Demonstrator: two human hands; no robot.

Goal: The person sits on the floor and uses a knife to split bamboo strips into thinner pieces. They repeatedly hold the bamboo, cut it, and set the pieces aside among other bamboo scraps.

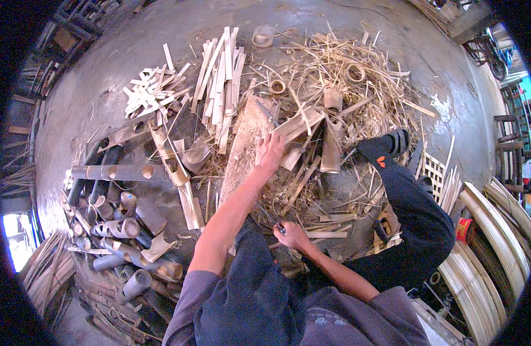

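The left hand [269, 152] spreads over a board [245, 135], right hand [293, 237] gripping a tool [282, 229], above littered grey floor [179, 26].

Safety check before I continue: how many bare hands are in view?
2: the left hand over the plank, the right hand lower down around a dark handle. No others show.

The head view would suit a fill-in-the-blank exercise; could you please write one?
The dark tool is in the person's ____ hand.
In the picture, the long wooden board lies ____ of the tangled shavings.
The small mark near the foot is ____.

Missing words: right; left; orange.
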